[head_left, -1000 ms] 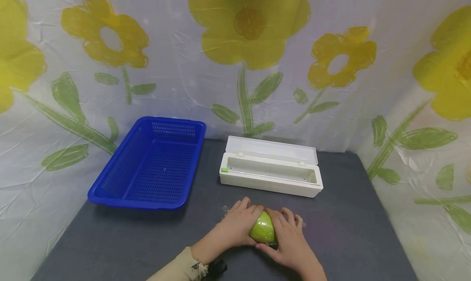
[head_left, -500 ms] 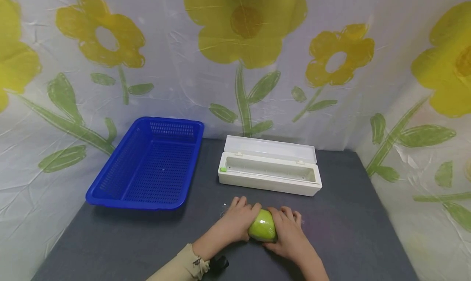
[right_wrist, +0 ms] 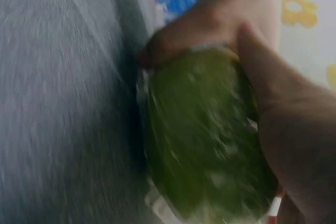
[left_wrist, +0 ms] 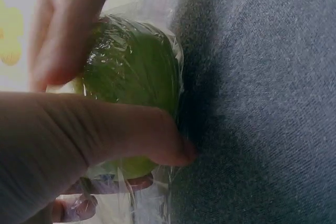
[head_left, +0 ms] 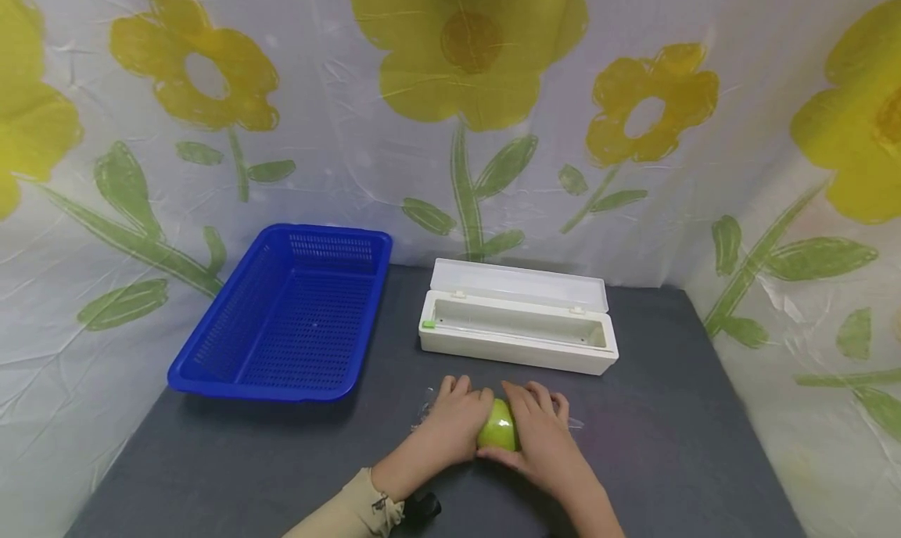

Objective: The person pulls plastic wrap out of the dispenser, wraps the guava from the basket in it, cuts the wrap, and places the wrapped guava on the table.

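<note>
A bright green fruit (head_left: 498,426) wrapped in clear cling film sits low over the dark table between my two hands. My left hand (head_left: 454,421) grips its left side, and in the left wrist view the left thumb (left_wrist: 131,129) lies across the wrapped fruit. From the right, my right hand (head_left: 542,440) holds it with the thumb in front and the fingers over the far side. Loose cling film (head_left: 426,407) sticks out past the left hand, with a little more beyond the right fingers. Close up, the film is creased over the skin of the fruit (right_wrist: 205,129).
A blue plastic basket (head_left: 352,350) stands at the back left of the dark table (head_left: 669,444). Behind the hands lies a long white box (head_left: 517,358) with its lid up and a small green slider at its left end. A flowered curtain (head_left: 317,147) closes off the back and sides.
My right hand has shifted leftward over the fruit, covering more of it, with its thumb now across the front. The left hand stays on its side; the basket and box have not moved.
</note>
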### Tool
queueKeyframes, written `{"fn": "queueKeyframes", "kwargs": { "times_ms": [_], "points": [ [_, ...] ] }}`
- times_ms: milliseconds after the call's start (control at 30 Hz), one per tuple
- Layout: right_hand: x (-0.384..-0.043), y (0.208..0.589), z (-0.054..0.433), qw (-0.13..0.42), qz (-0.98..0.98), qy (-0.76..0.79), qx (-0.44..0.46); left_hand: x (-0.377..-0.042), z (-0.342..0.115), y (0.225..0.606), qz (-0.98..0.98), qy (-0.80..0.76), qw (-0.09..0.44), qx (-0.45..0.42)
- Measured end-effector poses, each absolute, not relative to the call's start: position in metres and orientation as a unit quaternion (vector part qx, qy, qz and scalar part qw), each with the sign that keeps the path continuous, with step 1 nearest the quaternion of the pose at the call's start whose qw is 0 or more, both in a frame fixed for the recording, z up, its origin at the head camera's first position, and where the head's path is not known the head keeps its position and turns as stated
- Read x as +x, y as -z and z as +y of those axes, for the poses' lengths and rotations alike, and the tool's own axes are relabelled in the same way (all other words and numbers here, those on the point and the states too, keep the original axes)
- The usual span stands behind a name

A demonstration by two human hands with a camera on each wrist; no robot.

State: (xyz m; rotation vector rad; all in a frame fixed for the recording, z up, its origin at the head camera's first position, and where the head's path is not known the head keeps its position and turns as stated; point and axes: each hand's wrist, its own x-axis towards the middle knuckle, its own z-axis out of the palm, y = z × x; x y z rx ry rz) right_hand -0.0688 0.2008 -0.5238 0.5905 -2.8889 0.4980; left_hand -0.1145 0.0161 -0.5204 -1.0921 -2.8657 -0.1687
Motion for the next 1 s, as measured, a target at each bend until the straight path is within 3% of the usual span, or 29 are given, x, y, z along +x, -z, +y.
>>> {"fn": "queueKeyframes", "kwargs": {
  "times_ms": [400, 767, 1000],
  "points": [
    [-0.072, 0.525, 0.202, 0.032, -0.967, -0.176, 0.184, -0.113, 0.014, 0.520, -0.936, 0.061, 0.027, -0.347],
    [-0.070, 0.528, 0.217, 0.050, -0.965, -0.167, 0.195, -0.105, 0.009, 0.521, -0.934, 0.057, -0.016, -0.351],
    [-0.069, 0.527, 0.216, 0.038, -0.967, -0.168, 0.190, -0.093, 0.011, 0.533, -0.915, 0.031, 0.093, -0.390]
  ]
}}
